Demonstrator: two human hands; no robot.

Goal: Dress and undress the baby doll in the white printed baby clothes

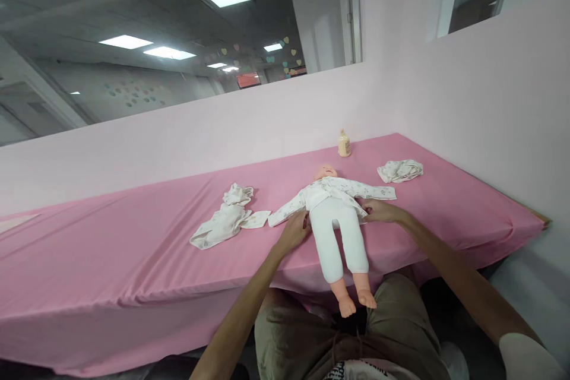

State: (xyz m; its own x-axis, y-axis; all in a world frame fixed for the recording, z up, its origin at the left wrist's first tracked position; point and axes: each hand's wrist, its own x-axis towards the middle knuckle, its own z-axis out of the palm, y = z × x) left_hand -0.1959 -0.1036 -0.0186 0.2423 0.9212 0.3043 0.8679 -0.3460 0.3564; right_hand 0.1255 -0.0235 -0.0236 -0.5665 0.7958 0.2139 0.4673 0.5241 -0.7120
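A baby doll [326,171] lies on its back with its feet hanging past the table's front edge. It wears a white patterned shirt [321,192], sleeves spread to both sides, and white pants [335,214]. My left hand [295,231] is closed at the shirt's lower edge, beside the doll's waist; its fingertips are partly hidden. On the other side, my right hand [380,211] pinches the shirt's lower corner. The shirt's front flaps lie over the top of the pants.
Crumpled white clothing [222,222] lies left of the doll, and a folded patterned cloth [401,171] to the right. A cream pump bottle [344,144] stands near the wall. Pink cloth [146,237] covers the table. A window or mirror [178,24] fills the wall behind.
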